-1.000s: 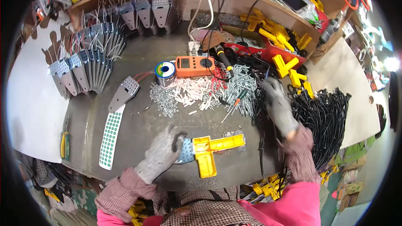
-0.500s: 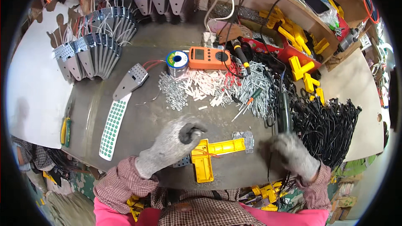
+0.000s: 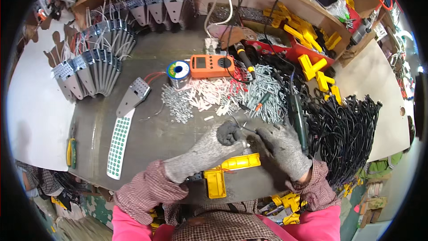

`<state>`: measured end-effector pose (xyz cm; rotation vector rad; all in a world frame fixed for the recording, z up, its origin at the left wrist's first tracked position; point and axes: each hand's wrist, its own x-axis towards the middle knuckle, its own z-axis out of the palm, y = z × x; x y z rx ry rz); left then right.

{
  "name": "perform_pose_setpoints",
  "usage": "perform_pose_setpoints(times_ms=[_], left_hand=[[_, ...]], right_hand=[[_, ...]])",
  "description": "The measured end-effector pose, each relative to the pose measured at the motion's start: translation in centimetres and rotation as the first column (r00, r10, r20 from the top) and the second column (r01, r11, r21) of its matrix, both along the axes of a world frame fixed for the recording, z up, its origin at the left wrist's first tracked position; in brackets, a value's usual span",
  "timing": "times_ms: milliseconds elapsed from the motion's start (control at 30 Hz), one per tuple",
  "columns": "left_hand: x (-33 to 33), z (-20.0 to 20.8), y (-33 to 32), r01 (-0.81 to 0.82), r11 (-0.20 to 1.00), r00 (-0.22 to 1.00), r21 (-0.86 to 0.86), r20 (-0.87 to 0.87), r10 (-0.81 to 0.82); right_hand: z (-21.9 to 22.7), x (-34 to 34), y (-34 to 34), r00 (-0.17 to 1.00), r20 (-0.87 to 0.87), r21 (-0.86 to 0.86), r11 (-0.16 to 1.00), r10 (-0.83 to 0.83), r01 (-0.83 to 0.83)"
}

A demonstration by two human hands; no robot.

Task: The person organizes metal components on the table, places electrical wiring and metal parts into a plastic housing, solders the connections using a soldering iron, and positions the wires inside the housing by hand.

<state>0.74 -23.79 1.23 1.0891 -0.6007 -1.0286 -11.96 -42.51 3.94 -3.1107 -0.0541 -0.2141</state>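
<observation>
Both my hands wear grey knitted gloves with dark palms and fingers. My left hand [image 3: 228,135] is closed above the yellow plastic housing [image 3: 216,183], its fingertips beside the end of a thin black cable [image 3: 249,129]. What it pinches is too small to tell. My right hand [image 3: 283,145] grips that cable, close on the right of my left hand. The open, T-shaped housing lies hollow side up near the table's front edge, with a reddish wire [image 3: 228,170] across its joint. A perforated metal piece is partly hidden under my left forearm.
Beyond my hands lie heaps of screws [image 3: 267,89], pale sleeves [image 3: 209,93] and nuts [image 3: 176,105]. An orange meter [image 3: 211,66] and a solder spool [image 3: 178,71] stand behind them. Black cables [image 3: 343,138] pile up on the right; grey metal brackets [image 3: 91,76] fill the left back.
My right hand has come left and away from the table's right side, bringing the black cable. My left hand has moved right to meet it. The view has shifted slightly.
</observation>
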Motion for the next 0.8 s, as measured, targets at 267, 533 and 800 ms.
perform_pose_setpoints(times_ms=[267, 533, 800], left_hand=[[1.6, -1.9, 1.0, -0.362, 0.932, 0.928, -0.021, 0.086, 0.363], [2.7, -1.6, 2.1, -0.376, 0.917, 0.925, 0.132, 0.11, 0.363], [2.7, -1.9, 2.1, -0.254, 0.949, 0.966, 0.189, -0.003, 0.259]], right_hand=[[-2.6, 4.9, 3.1, 0.999, -0.03, 0.889, 0.457, 0.016, 0.019], [-3.6, 4.4, 3.6, 0.969, -0.076, 0.995, 0.045, -0.235, 0.089], [-3.7, 3.9, 3.1, 0.977, -0.136, 0.98, 0.122, -0.165, 0.157]])
